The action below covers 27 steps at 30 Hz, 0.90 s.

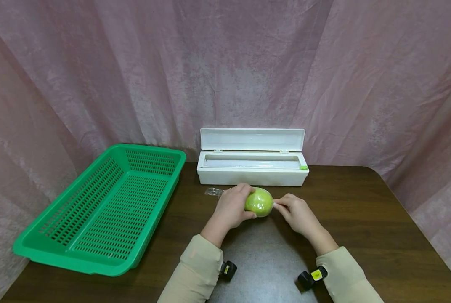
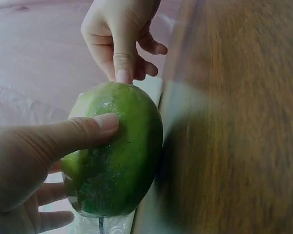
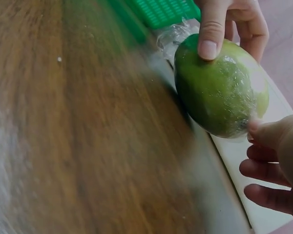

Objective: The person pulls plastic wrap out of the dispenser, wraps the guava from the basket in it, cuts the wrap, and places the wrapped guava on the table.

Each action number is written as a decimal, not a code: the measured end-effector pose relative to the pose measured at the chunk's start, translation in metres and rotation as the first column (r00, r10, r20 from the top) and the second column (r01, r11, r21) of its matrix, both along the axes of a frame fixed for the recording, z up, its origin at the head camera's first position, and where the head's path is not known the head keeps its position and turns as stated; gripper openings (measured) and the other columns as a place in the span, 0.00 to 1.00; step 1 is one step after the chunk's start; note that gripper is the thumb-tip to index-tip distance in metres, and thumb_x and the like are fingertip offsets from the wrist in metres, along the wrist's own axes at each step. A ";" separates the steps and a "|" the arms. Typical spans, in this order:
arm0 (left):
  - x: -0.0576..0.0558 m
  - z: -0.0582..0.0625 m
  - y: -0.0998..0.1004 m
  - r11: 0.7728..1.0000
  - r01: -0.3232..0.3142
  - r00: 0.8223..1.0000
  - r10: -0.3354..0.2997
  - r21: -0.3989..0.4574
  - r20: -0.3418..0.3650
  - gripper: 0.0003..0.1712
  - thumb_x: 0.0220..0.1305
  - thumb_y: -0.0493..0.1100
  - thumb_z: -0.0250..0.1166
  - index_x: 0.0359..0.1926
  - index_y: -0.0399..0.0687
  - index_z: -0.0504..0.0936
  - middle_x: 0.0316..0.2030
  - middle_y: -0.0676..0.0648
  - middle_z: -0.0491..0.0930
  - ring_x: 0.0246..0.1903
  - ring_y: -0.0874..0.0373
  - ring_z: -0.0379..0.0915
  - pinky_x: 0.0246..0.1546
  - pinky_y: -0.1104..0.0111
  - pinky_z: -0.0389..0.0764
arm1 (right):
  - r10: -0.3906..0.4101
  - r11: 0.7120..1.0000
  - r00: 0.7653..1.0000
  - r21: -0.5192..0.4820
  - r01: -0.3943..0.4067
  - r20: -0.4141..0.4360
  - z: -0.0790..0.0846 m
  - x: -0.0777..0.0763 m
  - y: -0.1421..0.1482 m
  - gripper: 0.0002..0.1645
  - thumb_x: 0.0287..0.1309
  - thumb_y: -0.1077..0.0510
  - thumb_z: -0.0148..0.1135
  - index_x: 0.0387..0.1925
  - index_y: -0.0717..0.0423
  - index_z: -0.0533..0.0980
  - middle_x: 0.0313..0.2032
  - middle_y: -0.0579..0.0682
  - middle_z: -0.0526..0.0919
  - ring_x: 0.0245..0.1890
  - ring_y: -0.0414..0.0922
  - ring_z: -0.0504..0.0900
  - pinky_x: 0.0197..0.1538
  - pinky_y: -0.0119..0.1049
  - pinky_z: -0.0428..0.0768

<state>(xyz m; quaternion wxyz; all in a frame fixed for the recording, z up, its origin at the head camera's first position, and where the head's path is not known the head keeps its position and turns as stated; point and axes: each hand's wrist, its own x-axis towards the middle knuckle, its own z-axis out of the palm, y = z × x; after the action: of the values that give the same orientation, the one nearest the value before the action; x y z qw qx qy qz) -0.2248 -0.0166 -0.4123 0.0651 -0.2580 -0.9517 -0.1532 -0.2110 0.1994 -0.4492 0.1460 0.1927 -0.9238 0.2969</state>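
A smooth green mango (image 1: 259, 202) is wrapped in clear plastic wrap (image 3: 172, 38), which shines on its skin. My left hand (image 1: 233, 204) grips it from the left, the thumb lying across its near side in the left wrist view. Loose film sticks out past that hand, on the left. At the mango's right end my right hand (image 1: 296, 213) pinches the gathered film between thumb and index finger, close against the fruit. The other fingers of the right hand are loosely bent in the right wrist view.
Behind the hands stands a white wrap dispenser box (image 1: 250, 176) with its lid (image 1: 253, 139) raised and a roll inside. To the left sits a green slotted basket (image 1: 149, 229). The brown wooden table (image 1: 384, 235) ends at a pink curtain (image 1: 248, 75).
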 end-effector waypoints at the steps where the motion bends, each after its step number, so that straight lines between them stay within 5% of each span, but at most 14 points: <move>1: 0.000 0.000 0.000 1.000 -0.001 1.000 0.001 -0.002 -0.001 0.38 0.46 0.55 0.75 0.57 0.51 0.72 0.54 0.51 0.74 0.55 0.55 0.72 0.57 0.58 0.71 | -0.013 1.000 1.000 0.017 0.013 -0.007 0.000 0.000 -0.001 0.08 0.57 0.60 0.64 0.38 0.58 0.84 0.32 0.46 0.81 0.32 0.39 0.79 0.36 0.35 0.78; 9: -0.001 -0.001 0.000 1.000 -0.006 1.000 0.006 0.000 -0.012 0.38 0.45 0.56 0.75 0.57 0.51 0.72 0.53 0.51 0.74 0.54 0.55 0.73 0.56 0.58 0.72 | -0.084 0.993 0.996 0.080 0.086 -0.026 0.000 0.003 -0.008 0.06 0.60 0.59 0.60 0.33 0.56 0.81 0.32 0.47 0.79 0.32 0.42 0.79 0.36 0.41 0.79; 17: 0.001 -0.001 0.001 1.000 -0.005 1.000 0.005 0.001 -0.027 0.37 0.44 0.56 0.76 0.55 0.51 0.73 0.51 0.51 0.75 0.52 0.55 0.73 0.54 0.58 0.73 | -0.077 0.997 0.997 -0.015 0.077 0.027 -0.006 0.002 -0.011 0.06 0.61 0.63 0.57 0.30 0.58 0.79 0.31 0.49 0.78 0.31 0.42 0.76 0.36 0.39 0.76; 22: 0.002 0.000 0.002 1.000 -0.001 0.999 0.001 -0.012 -0.034 0.37 0.45 0.56 0.76 0.56 0.52 0.72 0.52 0.51 0.74 0.53 0.55 0.73 0.55 0.59 0.73 | -0.081 0.987 0.979 -0.121 0.105 0.185 -0.007 0.000 -0.013 0.10 0.63 0.62 0.53 0.28 0.59 0.77 0.25 0.48 0.77 0.25 0.40 0.73 0.31 0.34 0.73; 27: 0.002 0.001 0.002 1.000 -0.004 1.000 0.004 -0.020 -0.023 0.37 0.45 0.56 0.75 0.56 0.51 0.72 0.52 0.51 0.74 0.54 0.55 0.72 0.55 0.59 0.72 | -0.054 0.939 0.904 -0.287 0.191 0.425 -0.003 0.000 -0.014 0.13 0.67 0.59 0.48 0.33 0.62 0.76 0.25 0.54 0.80 0.22 0.41 0.76 0.23 0.34 0.76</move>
<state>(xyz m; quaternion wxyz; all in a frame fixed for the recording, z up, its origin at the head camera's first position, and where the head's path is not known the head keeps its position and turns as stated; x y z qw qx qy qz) -0.2228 -0.0147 -0.4112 0.0739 -0.2586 -0.9528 -0.1405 -0.2115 0.1851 -0.4519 -0.0032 0.0404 -0.8831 0.4675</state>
